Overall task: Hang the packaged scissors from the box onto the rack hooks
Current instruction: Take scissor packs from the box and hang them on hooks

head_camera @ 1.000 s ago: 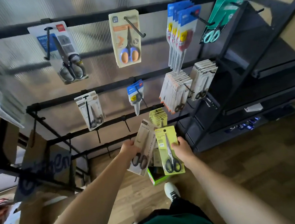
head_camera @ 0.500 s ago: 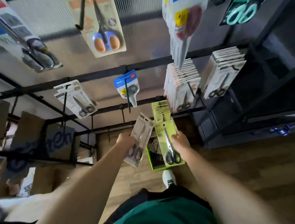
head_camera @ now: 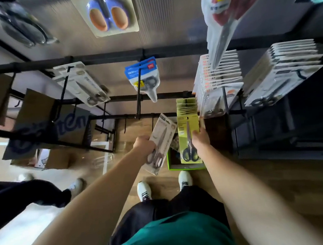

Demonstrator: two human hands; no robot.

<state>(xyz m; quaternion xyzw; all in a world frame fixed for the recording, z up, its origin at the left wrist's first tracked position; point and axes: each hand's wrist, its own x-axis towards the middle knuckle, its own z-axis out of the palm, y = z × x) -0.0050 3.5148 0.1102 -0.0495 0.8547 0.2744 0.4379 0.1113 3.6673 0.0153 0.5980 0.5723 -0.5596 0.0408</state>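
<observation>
My left hand grips a grey-white pack of scissors, tilted, just left of the yellow packs. My right hand holds a yellow-green pack of scissors by its right edge, its top level with a row of matching yellow packs hanging on a low hook. Below both hands a green box stands on the floor, mostly hidden by the packs. The black rack carries many other scissor packs on its hooks.
Bare hooks stick out on the low bar left of my hands. Full rows of white packs hang to the right. Cardboard boxes stand at the left. Another person's leg and shoe are at the left. My own shoes are on the wooden floor.
The view has tipped downward and closer to the rack. Both hands keep their packs, and the yellow pack has come up closer to the hanging yellow row. A person's leg has entered at left.
</observation>
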